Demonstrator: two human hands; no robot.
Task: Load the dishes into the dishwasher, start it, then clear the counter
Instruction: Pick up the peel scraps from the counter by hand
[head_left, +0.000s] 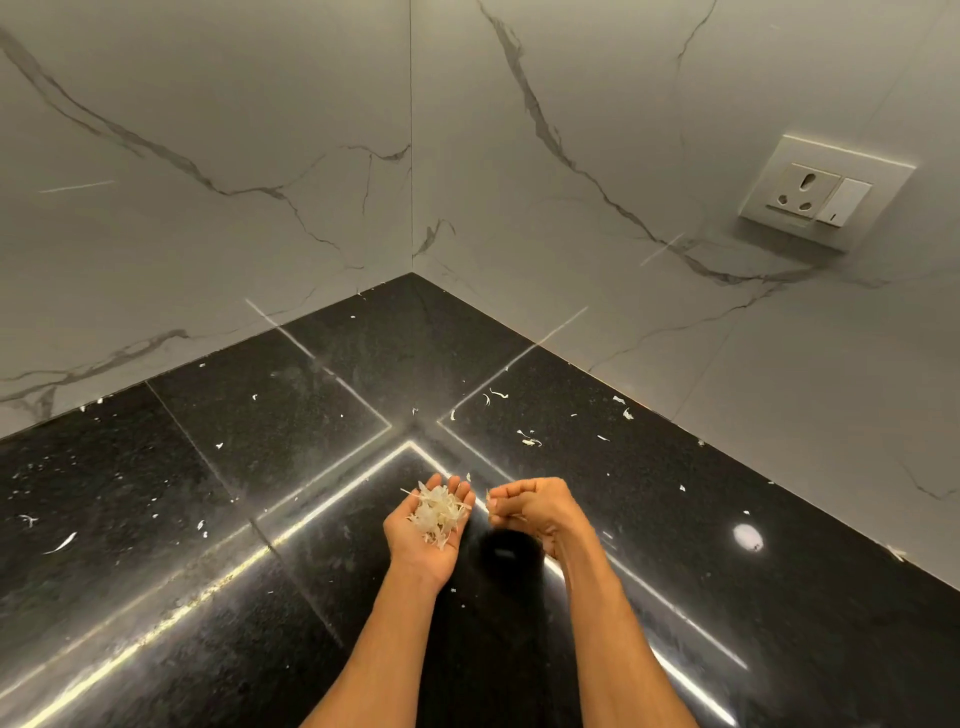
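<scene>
Our left hand (430, 527) lay cupped open under peel scraps (439, 514), right hand (535, 506) curled, seemingly pinching a flake (489, 500); we judged dropping it low over the palm safest.

Two white marble-effect walls (208, 130), grey-veined, meet at a corner. Right wall carries a socket plate (826, 189), apparently with one switch.

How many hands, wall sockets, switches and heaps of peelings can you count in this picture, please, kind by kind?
Hands: 2, the left hand and the right hand
Sockets: 1, the socket on the wall
Switches: 1, the switch beside it
Heaps: 1, the heap of peelings in the left palm
Total: 5
Loose bits on the counter are too small and too many to count.
</scene>
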